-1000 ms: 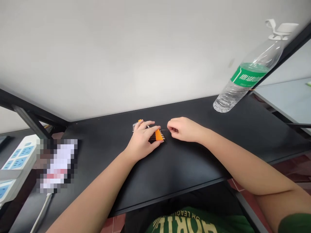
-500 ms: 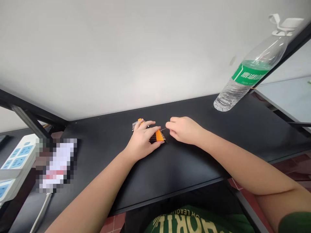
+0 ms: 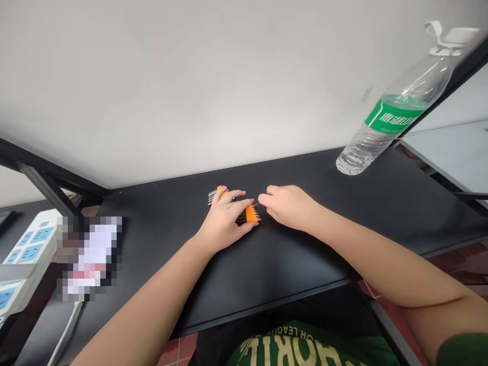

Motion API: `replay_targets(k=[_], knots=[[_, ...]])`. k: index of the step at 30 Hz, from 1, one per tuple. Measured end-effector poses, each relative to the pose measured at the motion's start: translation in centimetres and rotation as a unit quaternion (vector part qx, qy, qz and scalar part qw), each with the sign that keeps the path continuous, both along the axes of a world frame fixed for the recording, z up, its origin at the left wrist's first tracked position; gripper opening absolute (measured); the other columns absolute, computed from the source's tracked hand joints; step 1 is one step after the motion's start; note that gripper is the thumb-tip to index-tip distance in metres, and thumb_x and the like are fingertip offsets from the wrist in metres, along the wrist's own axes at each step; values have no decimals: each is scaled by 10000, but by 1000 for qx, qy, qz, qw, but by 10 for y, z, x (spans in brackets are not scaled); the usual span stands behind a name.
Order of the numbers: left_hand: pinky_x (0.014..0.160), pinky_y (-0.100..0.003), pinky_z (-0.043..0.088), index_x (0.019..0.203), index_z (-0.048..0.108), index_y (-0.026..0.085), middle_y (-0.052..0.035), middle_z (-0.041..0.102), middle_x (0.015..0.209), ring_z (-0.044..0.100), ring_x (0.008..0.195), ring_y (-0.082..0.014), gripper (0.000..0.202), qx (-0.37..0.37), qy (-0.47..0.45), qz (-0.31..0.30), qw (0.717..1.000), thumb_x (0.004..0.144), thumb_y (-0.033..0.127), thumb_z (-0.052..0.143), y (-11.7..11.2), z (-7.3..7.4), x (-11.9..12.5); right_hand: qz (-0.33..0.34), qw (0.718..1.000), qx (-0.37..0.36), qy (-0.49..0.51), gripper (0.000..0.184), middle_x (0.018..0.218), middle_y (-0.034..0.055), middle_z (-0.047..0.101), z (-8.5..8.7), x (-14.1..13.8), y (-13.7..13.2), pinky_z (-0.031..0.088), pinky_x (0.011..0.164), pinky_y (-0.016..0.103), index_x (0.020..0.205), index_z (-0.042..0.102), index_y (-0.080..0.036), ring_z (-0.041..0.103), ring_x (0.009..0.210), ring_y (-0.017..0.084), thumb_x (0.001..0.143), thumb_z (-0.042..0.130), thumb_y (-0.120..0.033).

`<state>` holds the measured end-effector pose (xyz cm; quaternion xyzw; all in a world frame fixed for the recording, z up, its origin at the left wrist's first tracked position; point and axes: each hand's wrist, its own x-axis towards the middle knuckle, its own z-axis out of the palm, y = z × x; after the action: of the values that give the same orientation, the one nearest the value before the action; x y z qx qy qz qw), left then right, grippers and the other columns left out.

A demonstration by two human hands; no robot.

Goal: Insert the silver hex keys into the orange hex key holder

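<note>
An orange holder (image 3: 250, 213) with a row of thin dark metal pins or bits lies on the black table (image 3: 290, 254) near its middle. My left hand (image 3: 224, 222) lies over the holder with fingers pressed down on it. My right hand (image 3: 288, 205) sits just to the right, its fingers pinched at the tip of one thin pin at the holder's right end. More pin ends (image 3: 212, 195) stick out beyond my left fingers.
A clear plastic water bottle (image 3: 392, 109) with a green label stands at the back right. At the left edge sit a white power strip (image 3: 23, 254) with a cable and a blurred flat object (image 3: 89, 256). A white wall rises behind the table.
My right hand has moved slightly left, closer to the holder's right end. My left hand stays on the holder.
</note>
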<state>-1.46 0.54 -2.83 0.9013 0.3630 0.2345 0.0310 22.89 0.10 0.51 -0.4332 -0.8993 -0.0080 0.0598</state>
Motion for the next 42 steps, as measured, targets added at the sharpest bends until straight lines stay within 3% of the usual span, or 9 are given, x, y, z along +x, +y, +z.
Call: replay_targets(k=[9, 18, 27, 36, 42], knots=[[1262, -599, 271, 1289, 682, 202, -157, 690, 1326, 605, 1323, -308, 455, -1, 3, -3, 1000, 884, 395, 754, 0, 0, 0, -9, 1000, -20, -4, 175, 813, 38, 553, 4, -2, -2, 191, 534, 308, 941, 656, -178, 296, 526, 127, 922, 504, -95], [1263, -607, 266, 1288, 683, 224, -139, 702, 1298, 605, 1326, -311, 408, 13, 21, -7, 1000, 913, 379, 720, 0, 2, 0, -20, 998, -58, -22, 169, 836, 47, 587, 11, -4, -5, 209, 559, 308, 970, 656, -170, 396, 564, 133, 945, 501, -107], [1245, -626, 289, 1283, 682, 175, -192, 685, 1311, 612, 1314, -316, 422, 31, 29, -14, 999, 912, 372, 724, 0, 2, 1, -17, 998, -58, -28, 150, 824, 45, 588, 11, -3, -6, 206, 551, 310, 944, 637, -176, 389, 546, 136, 942, 499, -115], [1239, -630, 294, 1293, 677, 178, -193, 680, 1327, 620, 1308, -317, 414, 33, 29, -17, 999, 923, 363, 705, 0, 1, 1, -30, 995, -87, -34, 162, 859, 66, 626, 15, -5, -6, 227, 582, 309, 987, 654, -164, 455, 589, 144, 949, 505, -115], [1252, -626, 274, 1287, 681, 195, -166, 704, 1296, 610, 1324, -316, 398, 21, 39, -22, 999, 929, 368, 695, -1, 4, 2, -10, 998, -51, -48, 143, 854, 65, 607, 13, -5, -9, 220, 567, 306, 973, 640, -165, 442, 578, 140, 941, 516, -103]])
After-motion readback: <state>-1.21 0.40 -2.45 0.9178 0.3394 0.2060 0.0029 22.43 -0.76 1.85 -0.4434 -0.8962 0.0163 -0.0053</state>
